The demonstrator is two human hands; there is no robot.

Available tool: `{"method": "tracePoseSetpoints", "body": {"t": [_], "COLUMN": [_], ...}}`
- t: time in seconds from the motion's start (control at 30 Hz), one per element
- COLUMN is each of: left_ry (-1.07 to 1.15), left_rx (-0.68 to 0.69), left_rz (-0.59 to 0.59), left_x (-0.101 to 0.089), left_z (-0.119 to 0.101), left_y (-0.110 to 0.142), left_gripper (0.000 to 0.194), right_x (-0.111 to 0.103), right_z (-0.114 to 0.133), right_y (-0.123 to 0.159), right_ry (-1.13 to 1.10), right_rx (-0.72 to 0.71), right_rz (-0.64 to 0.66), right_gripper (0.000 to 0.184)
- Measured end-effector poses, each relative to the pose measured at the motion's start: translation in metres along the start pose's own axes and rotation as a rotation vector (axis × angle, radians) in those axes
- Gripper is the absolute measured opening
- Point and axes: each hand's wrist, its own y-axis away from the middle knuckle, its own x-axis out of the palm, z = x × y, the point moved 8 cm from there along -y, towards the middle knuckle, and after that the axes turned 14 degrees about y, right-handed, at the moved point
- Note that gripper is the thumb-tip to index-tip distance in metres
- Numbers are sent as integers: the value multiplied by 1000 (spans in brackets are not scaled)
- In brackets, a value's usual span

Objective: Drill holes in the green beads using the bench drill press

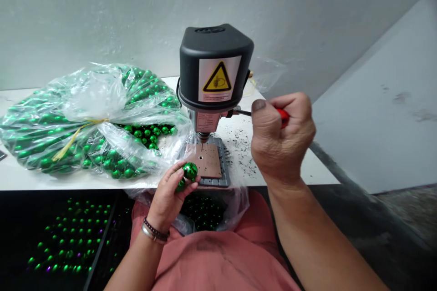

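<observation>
Two shiny green balls (190,171) are held in the fingers of my left hand (167,195), just in front of the drill press base. My right hand (285,134) is wrapped round the red-knobbed feed lever (244,112) of a small black drill press (211,68). Its thin drill bit (201,147) points down above a brown board (210,160) with a small hole, which lies on the grey base (223,177). The bit is apart from the balls.
A large clear bag (92,95) of green balls, tied with yellow string, lies on the white table (273,163) at left. Dark shavings litter the table right of the press. An open plastic bag (239,207) with dark green balls sits on my lap.
</observation>
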Motion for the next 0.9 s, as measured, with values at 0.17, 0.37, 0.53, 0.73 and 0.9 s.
{"method": "tracePoseSetpoints", "body": {"t": [0.17,0.37,0.53,0.73,0.9], "left_ry": [186,271,247,249,234], "left_rx": [-119,-180,-198,-245,-220], "left_rz": [-64,-43,65,7,-5], "left_x": [-3,-1,5,-1,-3], "left_z": [6,11,14,17,16], "left_y": [1,2,3,6,8], "left_gripper": [29,20,24,25,37], "right_x": [0,-1,0,1,1], "right_z": [-1,1,-2,-3,-3], "right_y": [1,2,3,4,5], "right_ry": [13,10,-4,-7,-9], "right_rx": [21,-4,8,3,14], "right_rz": [2,-19,-9,-9,-5], "right_gripper": [23,22,22,22,22]}}
